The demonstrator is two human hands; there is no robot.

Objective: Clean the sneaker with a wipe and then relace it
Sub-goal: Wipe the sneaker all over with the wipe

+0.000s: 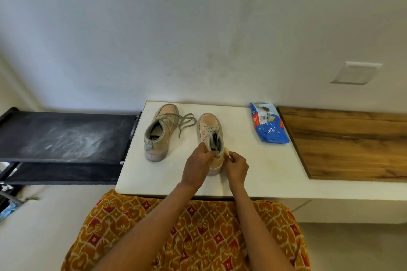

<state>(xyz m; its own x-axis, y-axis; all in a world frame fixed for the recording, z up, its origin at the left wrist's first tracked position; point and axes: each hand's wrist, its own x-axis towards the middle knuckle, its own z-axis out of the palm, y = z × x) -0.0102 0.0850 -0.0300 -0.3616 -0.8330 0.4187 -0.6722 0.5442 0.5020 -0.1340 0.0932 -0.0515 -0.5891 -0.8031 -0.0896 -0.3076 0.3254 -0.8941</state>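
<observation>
Head cam only here, looking down at a white table (253, 171) pushed against a white wall (154, 28).

Sitting near the middle of the table: the sneaker (210, 136), beige, toe pointing away toward the wall, heel toward the near edge. Laces partly undone, just a bit crossing near the toe. Left hand (198, 163) gripping the collar on the left side, fingers curled over the rim and into the opening. Right hand (236, 166) pressing up against the right side near the heel, fingers pinching a small pale wipe (226, 152) that's touching the upper. Can't tell much about the wipe, mostly hiding behind the fingers.

Lying just left of it, not touching: the second sneaker (160, 132), same colour, fully laced, loose bow spilling out to its right toward the first shoe.

Resting farther right, near the wall: a crumpled blue wipes packet (268, 125), well apart from both shoes. Showing right of that, a wooden panel (352, 143) set into the tabletop.

Standing off to the left, beside the table: a black shoe rack (66, 136), top shelf looking dusty and smeared white.

Filling the near bottom: an orange patterned garment (198, 237) under both forearms.
</observation>
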